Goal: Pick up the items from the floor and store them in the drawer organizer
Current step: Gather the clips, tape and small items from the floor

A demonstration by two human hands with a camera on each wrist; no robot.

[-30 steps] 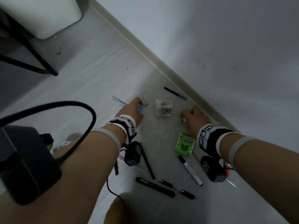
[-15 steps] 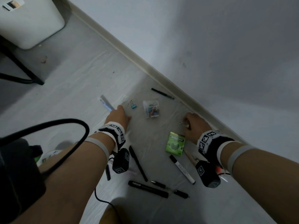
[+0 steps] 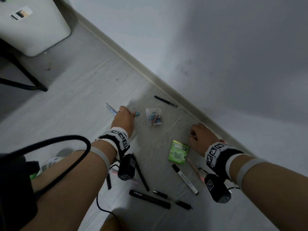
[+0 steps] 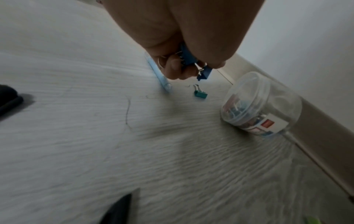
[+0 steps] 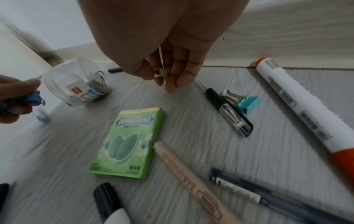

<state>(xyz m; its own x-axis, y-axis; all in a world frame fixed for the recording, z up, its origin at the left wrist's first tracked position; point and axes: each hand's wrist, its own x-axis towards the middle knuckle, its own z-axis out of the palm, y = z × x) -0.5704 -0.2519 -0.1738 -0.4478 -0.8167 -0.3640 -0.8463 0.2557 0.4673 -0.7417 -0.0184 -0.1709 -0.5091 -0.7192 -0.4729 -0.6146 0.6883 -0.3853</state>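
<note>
Down on the floor [image 3: 70, 104] near the baseboard [image 3: 133, 64], both forearms reaching forward and low, knuckles up. Left hand [image 3: 124, 120] curling its fingers [image 4: 173, 71] around blue clips [image 4: 203, 72], wire handles poking out between them, hovering just above the floor beside a light blue pen [image 4: 160, 77]. Lying loose just ahead of that hand, a teal clip [image 4: 200, 94], apart from the fingers. Resting on its side to the right, between the two hands, a clear jar [image 3: 154, 115] partly filled with more clips. Right hand [image 3: 202, 138] hanging close to the baseboard, thumb and fingers [image 5: 184, 75] pinching a small yellowish clip [image 5: 162, 73], its wire handle running up inside the palm. Sitting flat just left of the right wrist, a green gum pack [image 3: 178, 152]. Lying under the right wrist, a tan pen [image 5: 191, 180] with its tip touching the pack's edge, a clear black-capped pen [image 5: 228, 112] resting over a light blue clip [image 5: 247, 104], an orange-capped marker [image 5: 298, 104] and a dark pen [image 5: 268, 197]. Scattered nearer the body, a black-capped marker [image 3: 185, 179] and several black pens [image 3: 150, 199]. Lying alone by the baseboard, another black pen [image 3: 165, 101]. Standing at far left, a white bin [image 3: 35, 25] and a black frame leg [image 3: 23, 74]. Drawer organizer showing in no view.
</note>
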